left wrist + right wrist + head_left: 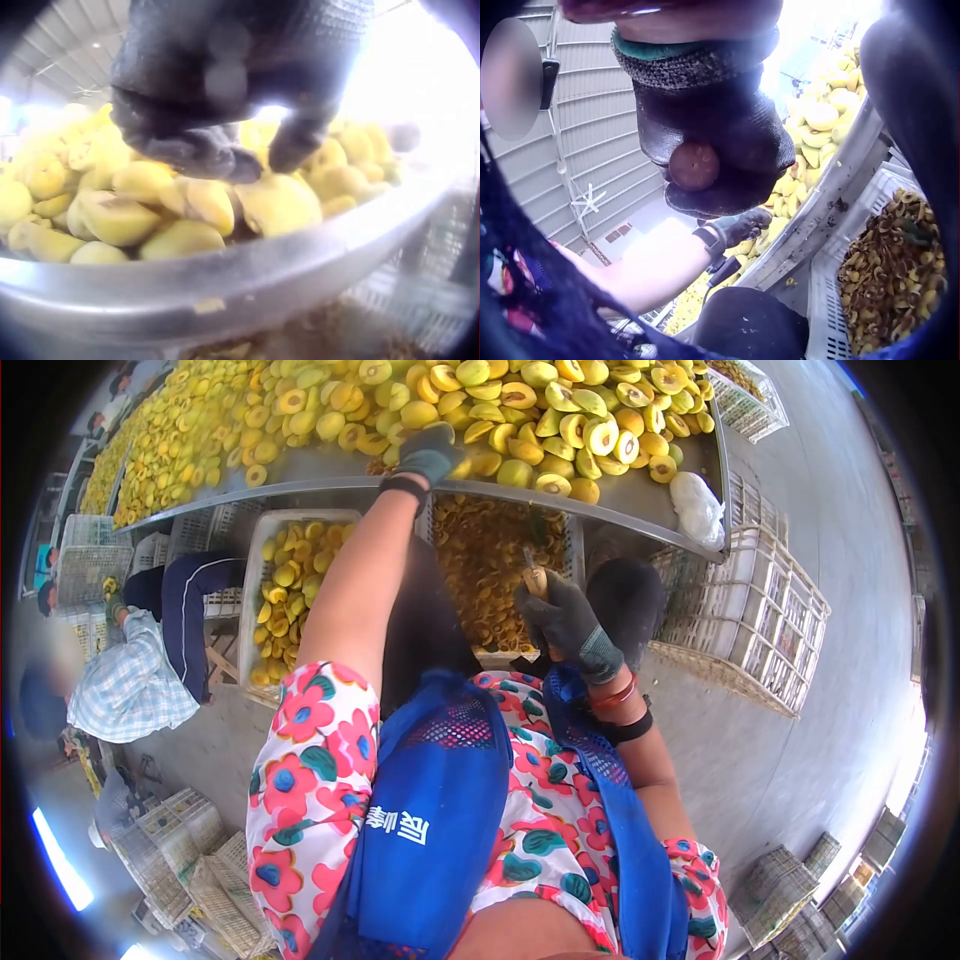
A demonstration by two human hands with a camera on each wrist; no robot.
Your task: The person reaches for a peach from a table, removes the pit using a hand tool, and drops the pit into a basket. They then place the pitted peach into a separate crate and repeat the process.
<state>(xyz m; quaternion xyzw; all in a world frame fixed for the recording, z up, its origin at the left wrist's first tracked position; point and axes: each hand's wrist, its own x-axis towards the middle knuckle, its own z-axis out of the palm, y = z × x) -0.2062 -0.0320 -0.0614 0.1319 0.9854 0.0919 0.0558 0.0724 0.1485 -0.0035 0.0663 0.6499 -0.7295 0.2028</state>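
Facing a metal-edged table (636, 491) at twelve o'clock, heaped with halved fruit (600, 435). Judging halves light, firm, probably slippery where cut; favouring rounded sides. Reaching left hand (430, 455) near twelve, holding fingertips (244, 166) narrowly apart at one piece (281, 206), not showing whether pinching; gripping wooden-handled tool (536, 582) in right hand (572, 622) at two.
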